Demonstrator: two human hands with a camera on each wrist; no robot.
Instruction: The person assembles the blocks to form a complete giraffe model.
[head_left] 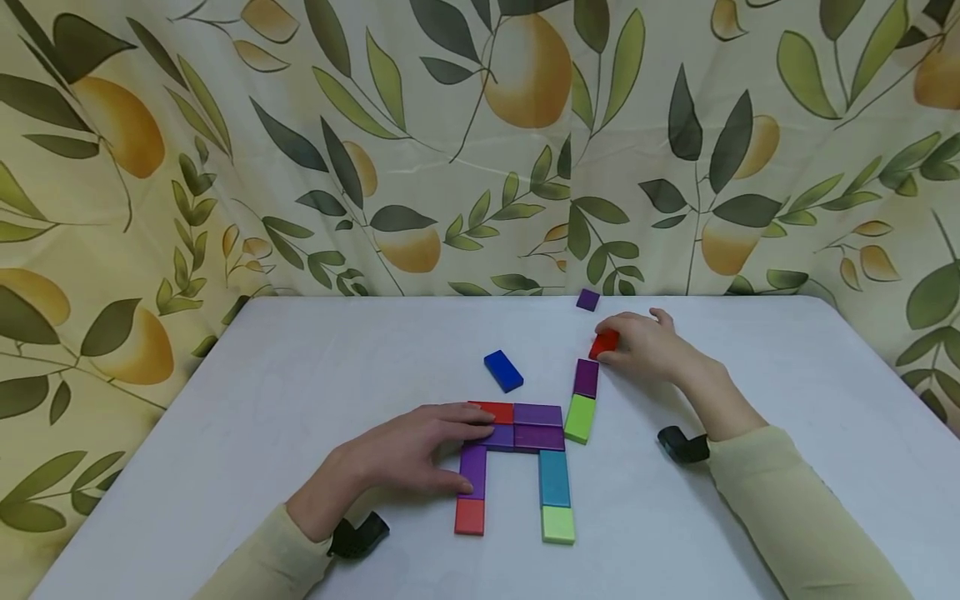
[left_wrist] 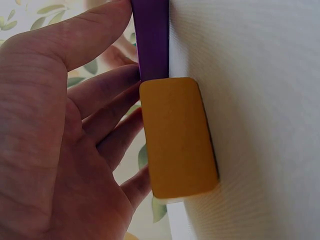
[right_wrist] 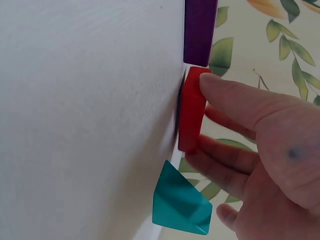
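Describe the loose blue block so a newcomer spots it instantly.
On the white table, find the arch-shaped block arrangement the left hand touches. Just beyond it, toward the patterned backdrop, lies the blue block, set askew and touching none of its neighbours.

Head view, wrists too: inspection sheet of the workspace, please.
Surface: white table, smooth.
Job's things: two-legged block shape; at its right, a green block and a purple block end to end.
Clutter: blue block lying apart; small dark piece at the far edge.
Left hand: rests on the block shape.
Right hand: pinches a red block.
Cables: nothing seen.
Surroundings: fruit-and-leaf fabric backdrop.
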